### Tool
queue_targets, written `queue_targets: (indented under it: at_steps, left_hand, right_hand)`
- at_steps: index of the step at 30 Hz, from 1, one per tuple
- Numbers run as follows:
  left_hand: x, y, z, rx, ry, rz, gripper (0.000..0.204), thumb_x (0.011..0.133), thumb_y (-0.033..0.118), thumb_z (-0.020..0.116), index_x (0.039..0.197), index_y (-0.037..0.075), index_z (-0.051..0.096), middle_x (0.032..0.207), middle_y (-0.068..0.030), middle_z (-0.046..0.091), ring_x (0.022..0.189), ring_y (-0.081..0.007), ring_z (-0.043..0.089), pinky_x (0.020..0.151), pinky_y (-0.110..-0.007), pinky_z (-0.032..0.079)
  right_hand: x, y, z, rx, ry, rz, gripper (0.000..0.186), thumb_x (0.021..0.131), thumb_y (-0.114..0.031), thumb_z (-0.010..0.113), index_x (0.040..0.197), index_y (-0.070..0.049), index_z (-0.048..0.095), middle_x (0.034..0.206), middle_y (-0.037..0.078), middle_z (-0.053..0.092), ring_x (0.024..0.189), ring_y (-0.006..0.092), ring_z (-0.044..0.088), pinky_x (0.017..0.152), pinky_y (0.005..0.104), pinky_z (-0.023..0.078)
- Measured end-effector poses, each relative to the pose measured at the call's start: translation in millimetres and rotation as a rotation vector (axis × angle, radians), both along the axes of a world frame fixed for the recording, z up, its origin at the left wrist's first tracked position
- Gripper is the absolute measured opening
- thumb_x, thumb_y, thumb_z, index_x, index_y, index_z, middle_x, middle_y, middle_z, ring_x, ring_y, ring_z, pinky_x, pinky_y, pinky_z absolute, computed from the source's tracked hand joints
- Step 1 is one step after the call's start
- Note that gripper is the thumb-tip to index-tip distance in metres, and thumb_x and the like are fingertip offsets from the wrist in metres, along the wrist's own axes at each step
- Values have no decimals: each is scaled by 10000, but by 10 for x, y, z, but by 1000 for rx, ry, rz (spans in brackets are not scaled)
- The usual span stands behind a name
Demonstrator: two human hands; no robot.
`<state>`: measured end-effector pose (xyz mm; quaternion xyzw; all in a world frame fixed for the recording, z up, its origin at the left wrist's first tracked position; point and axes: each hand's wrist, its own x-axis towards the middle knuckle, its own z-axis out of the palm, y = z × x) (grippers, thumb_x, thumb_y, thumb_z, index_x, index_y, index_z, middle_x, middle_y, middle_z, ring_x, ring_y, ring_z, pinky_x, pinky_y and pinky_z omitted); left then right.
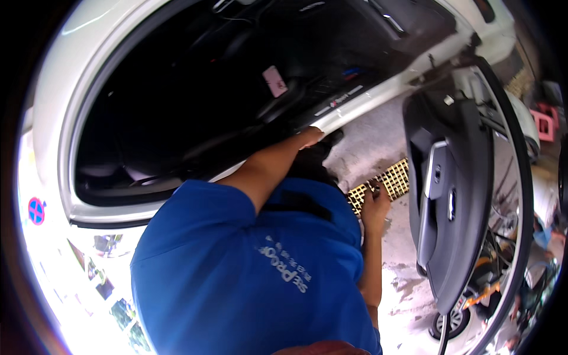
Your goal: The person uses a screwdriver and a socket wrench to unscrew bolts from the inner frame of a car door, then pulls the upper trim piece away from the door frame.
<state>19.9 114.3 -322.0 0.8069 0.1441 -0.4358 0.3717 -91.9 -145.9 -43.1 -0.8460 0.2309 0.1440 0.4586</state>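
Observation:
My left hand is at the white door sill of a car, its fingers curled in. Whether it grips the sill edge or something else is hidden. Lower and to the right, my right hand is bent closed around something small and dark that I cannot make out. Behind that hand a yellow floor grating shows on the grey ground. A dark shape, possibly my trousers or a shoe, sits between my two hands.
The open car door, with its dark inner panel, stands to my right. Inside the dark cabin lies a pink card-like item. A pink plastic stool and a wheel show beyond the door.

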Motion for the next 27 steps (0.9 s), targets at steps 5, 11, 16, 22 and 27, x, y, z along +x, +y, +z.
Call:
queue_targets:
  at_steps: [5,11,16,22,27]
  left_hand:
    - [478,-611,639,-234,-205,-26,339,888,299,530,1046,20,643,954,-166,670,861,-245,646,762,-348,494]
    - [1448,-1757,1417,-719,-518,82,412,898,283,568,1218,24,537,1003,-28,632,827,-98,573,686,-245,473]
    - [1921,-2604,2707,-895,-805,5,333,893,225,572,1125,-13,598,1040,-104,661,946,-156,617,800,-264,470]
    - [2203,-3236,3125,-836,-1081,-372,279,911,221,520,1085,27,620,1033,-155,649,965,-282,623,830,-333,479]
    - [2160,-3436,3076,-617,-1273,-827,246,872,225,533,1007,45,633,953,-165,634,933,-345,587,861,-408,437]
  right_hand:
    - [42,-241,161,1201,-125,-775,253,952,-251,476,1018,-12,528,923,159,618,650,199,535,611,349,447]
    - [-281,-294,-67,1213,26,-971,232,937,-290,487,945,-61,528,710,68,505,639,216,472,652,394,423]
    - [-412,-350,-74,1252,-164,-1143,161,907,-152,471,981,-27,541,759,58,515,667,184,471,622,356,423]
    - [-497,-209,-298,1088,-120,-1109,154,919,-184,480,927,-37,526,765,86,541,688,215,516,627,362,448]
    - [-158,-307,-73,119,-164,-814,210,878,-184,586,841,17,631,722,51,588,661,192,575,631,310,455]
